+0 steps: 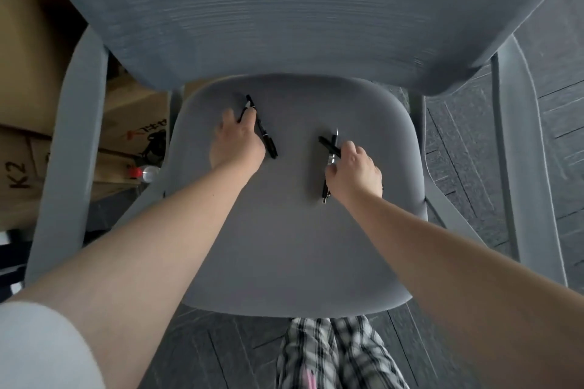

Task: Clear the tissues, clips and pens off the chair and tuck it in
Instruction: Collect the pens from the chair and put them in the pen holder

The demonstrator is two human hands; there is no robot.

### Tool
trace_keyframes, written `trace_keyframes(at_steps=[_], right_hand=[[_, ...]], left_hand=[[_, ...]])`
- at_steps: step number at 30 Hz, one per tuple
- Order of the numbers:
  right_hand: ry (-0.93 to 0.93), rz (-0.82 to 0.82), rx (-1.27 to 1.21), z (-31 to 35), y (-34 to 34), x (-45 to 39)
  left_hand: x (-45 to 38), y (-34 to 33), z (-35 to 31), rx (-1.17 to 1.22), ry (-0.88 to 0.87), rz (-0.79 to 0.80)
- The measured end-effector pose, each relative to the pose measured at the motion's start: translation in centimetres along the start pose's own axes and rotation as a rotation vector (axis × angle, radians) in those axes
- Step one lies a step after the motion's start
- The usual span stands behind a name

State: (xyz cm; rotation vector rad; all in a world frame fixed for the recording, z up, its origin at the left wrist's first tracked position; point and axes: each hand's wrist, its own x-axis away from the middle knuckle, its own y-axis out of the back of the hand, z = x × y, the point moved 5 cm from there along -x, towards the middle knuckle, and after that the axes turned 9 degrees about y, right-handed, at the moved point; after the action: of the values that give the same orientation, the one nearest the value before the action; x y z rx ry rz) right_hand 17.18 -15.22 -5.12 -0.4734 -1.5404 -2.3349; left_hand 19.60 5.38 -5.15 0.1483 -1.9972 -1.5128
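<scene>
Both bare hands reach down onto the grey seat (284,230) of the chair (284,25), seen from above.

The left hand (237,142) lies toward the back left of the seat. Its fingers curl round a black pen (248,107) near the fingertips, and its grip looks closed on that pen. A second black pen (267,139) lies on the seat along the hand's right edge, touching or just beside it; whether the hand holds this one I cannot tell.

The right hand (355,172) is at the middle right of the seat. Its grip is pinched shut on crossed pens (330,145): one short and black, slanting, the other long with a silver tip, running from above the fingers down past the wrist. Whether these pens are lifted or rest on the seat is unclear.

Cardboard boxes (28,73) stand left of the chair, with a small red-capped bottle (143,172) beside them. Dark floor (505,151) shows on the right. Plaid trousers (331,354) show below the seat's front edge.
</scene>
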Motion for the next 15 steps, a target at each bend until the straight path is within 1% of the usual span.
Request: trace_keyframes(at_steps=[3,5,10,15], right_hand=[[-0.096,-0.007,-0.051,-0.5,-0.7,-1.0],[-0.133,0.014,-0.044,-0.9,-1.4,-1.3],[-0.164,0.073,-0.037,-1.3,-3.0,-1.6],[-0.160,0.111,0.005,-1.2,-3.0,-1.3]], left_hand=[[-1.1,-0.7,-1.1,0.026,0.041,0.020],[-1.8,-1.5,-1.3,0.041,0.080,0.043],[-2.3,-3.5,-1.2,0.024,0.113,0.110],[-1.8,-4.0,-0.6,0.018,0.110,0.130]])
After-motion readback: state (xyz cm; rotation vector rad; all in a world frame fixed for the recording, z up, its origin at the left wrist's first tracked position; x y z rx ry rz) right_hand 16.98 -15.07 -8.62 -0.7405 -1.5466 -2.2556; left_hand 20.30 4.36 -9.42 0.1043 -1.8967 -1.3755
